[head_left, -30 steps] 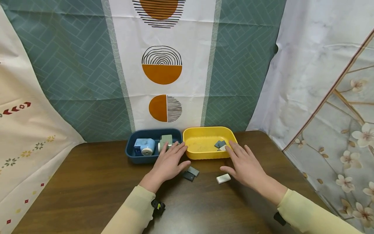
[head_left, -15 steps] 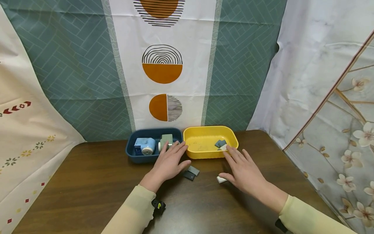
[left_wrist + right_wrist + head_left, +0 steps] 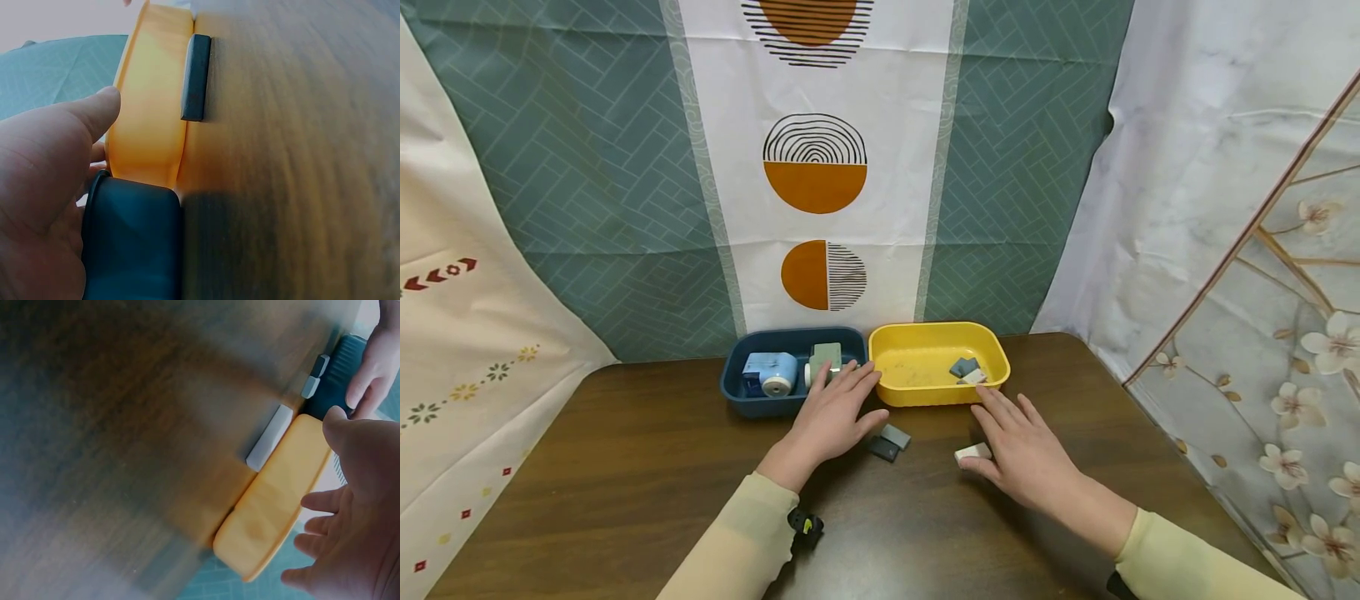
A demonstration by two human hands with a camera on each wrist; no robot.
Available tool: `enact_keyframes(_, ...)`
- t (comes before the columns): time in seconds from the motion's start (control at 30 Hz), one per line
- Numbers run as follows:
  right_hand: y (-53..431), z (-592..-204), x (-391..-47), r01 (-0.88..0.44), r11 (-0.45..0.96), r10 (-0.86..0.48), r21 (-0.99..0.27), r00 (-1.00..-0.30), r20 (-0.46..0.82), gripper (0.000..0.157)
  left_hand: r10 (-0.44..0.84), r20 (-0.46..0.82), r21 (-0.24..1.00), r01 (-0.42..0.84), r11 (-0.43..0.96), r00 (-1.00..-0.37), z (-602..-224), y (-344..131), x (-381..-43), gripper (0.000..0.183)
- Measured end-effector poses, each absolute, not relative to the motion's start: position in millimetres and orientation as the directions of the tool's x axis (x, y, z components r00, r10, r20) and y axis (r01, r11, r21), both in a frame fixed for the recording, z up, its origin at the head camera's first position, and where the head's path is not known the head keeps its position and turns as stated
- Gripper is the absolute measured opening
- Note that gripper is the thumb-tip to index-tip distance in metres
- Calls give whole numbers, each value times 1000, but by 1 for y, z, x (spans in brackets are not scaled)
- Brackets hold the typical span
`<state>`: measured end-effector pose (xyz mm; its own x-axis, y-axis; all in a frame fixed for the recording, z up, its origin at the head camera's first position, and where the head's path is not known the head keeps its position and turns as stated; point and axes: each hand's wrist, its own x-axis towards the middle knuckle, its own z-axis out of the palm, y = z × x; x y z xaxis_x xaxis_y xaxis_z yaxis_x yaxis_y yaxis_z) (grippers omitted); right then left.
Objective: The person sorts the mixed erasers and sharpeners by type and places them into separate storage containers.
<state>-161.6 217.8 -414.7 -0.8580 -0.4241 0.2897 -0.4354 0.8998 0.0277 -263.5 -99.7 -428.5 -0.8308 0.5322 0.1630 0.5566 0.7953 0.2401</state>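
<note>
My left hand (image 3: 829,417) reaches over the front right of the dark blue tray (image 3: 741,406), fingers extended and holding nothing. A light blue toy-like block with a round white part (image 3: 772,372) and a similar green one (image 3: 825,357), partly behind my fingers, lie in that tray. My right hand (image 3: 1028,454) hovers before the yellow tray (image 3: 917,396), fingers spread, fingertips near its front rim. Its thumb overlaps a small white block (image 3: 972,452) on the table. A dark block (image 3: 883,449) and a grey block (image 3: 897,436) lie beside my left thumb.
Several small blue-grey pieces (image 3: 964,367) and a white piece (image 3: 974,377) rest at the right end inside the yellow tray. The trays stand side by side at the back of the brown wooden table (image 3: 647,467), before a patterned cloth (image 3: 602,208).
My right hand has moved a little toward me and left, off the yellow tray's right rim, so its thumb now covers part of the white block. The left hand has stayed put.
</note>
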Motion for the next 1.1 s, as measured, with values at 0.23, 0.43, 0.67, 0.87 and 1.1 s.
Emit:
enact_keyframes(0.23,217,-420,-160,-450,891,-444,57,-839,315,76,533,159,237,556,796,-831,-428,-100,-264,74)
enact_keyframes(0.43,218,-423,-160,-449,892,-445,61,-841,307,70,535,158,231,558,797,-830,-428,-100,-264,75)
enact_keyframes(0.67,219,-426,-161,-442,893,-444,82,-840,313,61,533,160,232,557,798,-831,-430,-100,-265,75)
enact_keyframes(0.87,219,-426,-161,-424,900,-432,97,-845,316,57,533,164,220,558,800,-830,-431,-100,-264,74)
enact_keyframes(1.1,216,-425,-159,-401,913,-407,80,-876,257,55,532,163,239,556,796,-831,-429,-100,-263,73)
